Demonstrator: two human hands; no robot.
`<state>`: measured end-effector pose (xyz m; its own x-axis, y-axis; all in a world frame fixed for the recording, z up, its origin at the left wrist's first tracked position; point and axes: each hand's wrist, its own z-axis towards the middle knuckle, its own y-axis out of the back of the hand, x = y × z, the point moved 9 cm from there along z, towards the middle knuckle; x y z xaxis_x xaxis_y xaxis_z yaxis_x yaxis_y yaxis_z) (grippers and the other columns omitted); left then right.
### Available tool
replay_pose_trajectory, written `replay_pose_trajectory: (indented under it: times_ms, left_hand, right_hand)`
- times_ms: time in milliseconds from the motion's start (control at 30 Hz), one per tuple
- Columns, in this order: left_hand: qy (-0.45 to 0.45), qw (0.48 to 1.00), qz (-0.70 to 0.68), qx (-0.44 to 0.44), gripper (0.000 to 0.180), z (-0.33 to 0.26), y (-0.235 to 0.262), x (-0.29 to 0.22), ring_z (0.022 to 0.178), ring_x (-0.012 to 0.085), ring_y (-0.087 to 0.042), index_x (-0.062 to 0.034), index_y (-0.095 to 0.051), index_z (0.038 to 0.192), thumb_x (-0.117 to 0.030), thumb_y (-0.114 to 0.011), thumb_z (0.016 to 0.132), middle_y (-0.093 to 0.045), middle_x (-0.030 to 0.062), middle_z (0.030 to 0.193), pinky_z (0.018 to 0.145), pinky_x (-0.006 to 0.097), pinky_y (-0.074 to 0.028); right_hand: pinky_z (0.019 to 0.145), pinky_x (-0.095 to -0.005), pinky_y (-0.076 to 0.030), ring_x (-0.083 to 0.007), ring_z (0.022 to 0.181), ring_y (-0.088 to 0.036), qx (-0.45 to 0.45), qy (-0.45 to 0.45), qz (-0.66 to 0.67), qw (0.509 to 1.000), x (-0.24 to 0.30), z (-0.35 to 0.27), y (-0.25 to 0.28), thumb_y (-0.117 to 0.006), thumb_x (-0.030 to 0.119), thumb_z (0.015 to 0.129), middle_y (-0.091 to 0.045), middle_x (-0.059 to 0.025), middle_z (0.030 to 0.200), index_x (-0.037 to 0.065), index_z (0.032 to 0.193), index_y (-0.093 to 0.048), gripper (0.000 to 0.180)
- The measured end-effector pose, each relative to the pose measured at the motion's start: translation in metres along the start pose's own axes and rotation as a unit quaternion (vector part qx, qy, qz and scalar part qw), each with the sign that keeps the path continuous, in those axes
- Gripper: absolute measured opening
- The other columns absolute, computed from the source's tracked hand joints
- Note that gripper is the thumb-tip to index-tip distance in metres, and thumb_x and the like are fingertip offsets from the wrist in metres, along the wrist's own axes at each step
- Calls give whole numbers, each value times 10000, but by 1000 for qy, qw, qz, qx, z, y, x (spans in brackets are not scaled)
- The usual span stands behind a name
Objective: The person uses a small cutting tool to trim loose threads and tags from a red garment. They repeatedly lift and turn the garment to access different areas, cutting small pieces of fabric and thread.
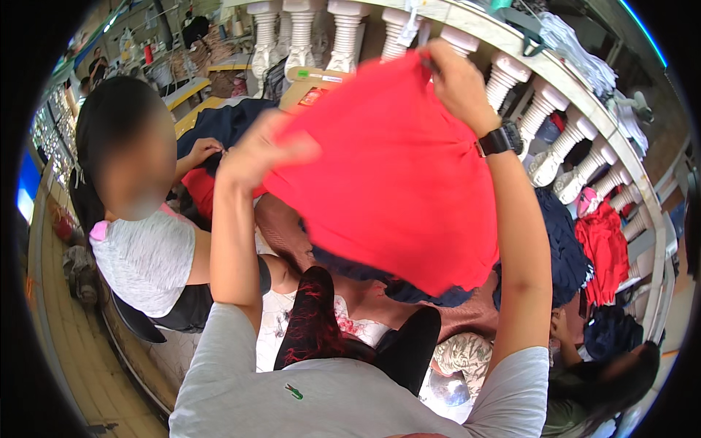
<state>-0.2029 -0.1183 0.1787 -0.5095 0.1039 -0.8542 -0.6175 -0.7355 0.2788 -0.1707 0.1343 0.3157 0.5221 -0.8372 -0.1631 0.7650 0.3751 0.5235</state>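
A large piece of red cloth (394, 175) hangs spread out in front of me, blurred along its lower edge. My right hand (458, 82), with a dark watch (499, 139) on its wrist, is closed on the upper right corner of the cloth. At the cloth's left edge is my left hand (266, 150), smeared by motion. Its fingers overlap the cloth, but whether they grip it I cannot make out. Dark navy cloth (431, 292) lies partly hidden behind the red piece, on a brown covering (285, 226).
A seated person (146, 255) works close on my left, hands at dark and red cloth. Another person (606, 387) is at the lower right. Navy cloth (555, 248) and red cloth (604, 252) are heaped by a white balustrade (504, 80). A cardboard box (303, 87) stands behind.
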Motion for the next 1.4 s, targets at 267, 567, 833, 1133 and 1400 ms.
replay_pose_trajectory:
  times_ms: [267, 567, 833, 1133, 1400]
  left_hand:
    - [48, 998, -21, -17, 654, 8, -37, 14, 1057, 204, -669, -8, -558, 1359, -477, -692, 924, -679, 111, 1217, 929, 362, -531]
    - [-43, 946, -246, -208, 753, 47, 65, 20, 1119, 204, -657, -9, -515, 1427, -587, -605, 953, -646, 136, 1305, 996, 393, -521]
    - [128, 930, -332, -95, 462, 83, -5, 35, 1136, 204, -678, 32, -541, 1389, -240, -610, 1022, -675, 156, 1264, 941, 342, -577]
    - [215, 934, -259, -122, 309, 106, 24, 171, 1057, 200, -703, 1, -516, 1337, -144, -445, 1074, -675, 131, 1242, 902, 340, -593]
    - [113, 955, -236, -142, 285, 124, 58, 136, 1084, 203, -694, 20, -564, 1284, -121, -470, 1055, -689, 132, 1228, 940, 336, -570]
  right_hand:
    - [628, -317, -446, -119, 678, -542, -233, -110, -3, 966, 0, 63, 172, -647, 185, 939, -627, -119, 710, -43, 918, -673, 230]
    - [489, -305, -444, -172, 558, -597, -213, -485, 344, 775, -130, -2, 209, -664, 235, 954, -677, -27, 719, 56, 905, -717, 194]
    - [402, -210, -189, -40, 416, -244, -119, -570, 501, 640, -180, -125, 172, -673, 201, 932, -337, 104, 513, 120, 784, -611, 180]
    - [446, -251, -231, -59, 491, -341, 112, -644, 354, 669, -163, -306, 38, -818, 377, 870, -447, 67, 615, 114, 851, -617, 331]
    - [452, -267, -262, -65, 504, -383, 125, -632, 166, 747, -164, -306, 65, -850, 393, 823, -483, 36, 602, 136, 739, -586, 378]
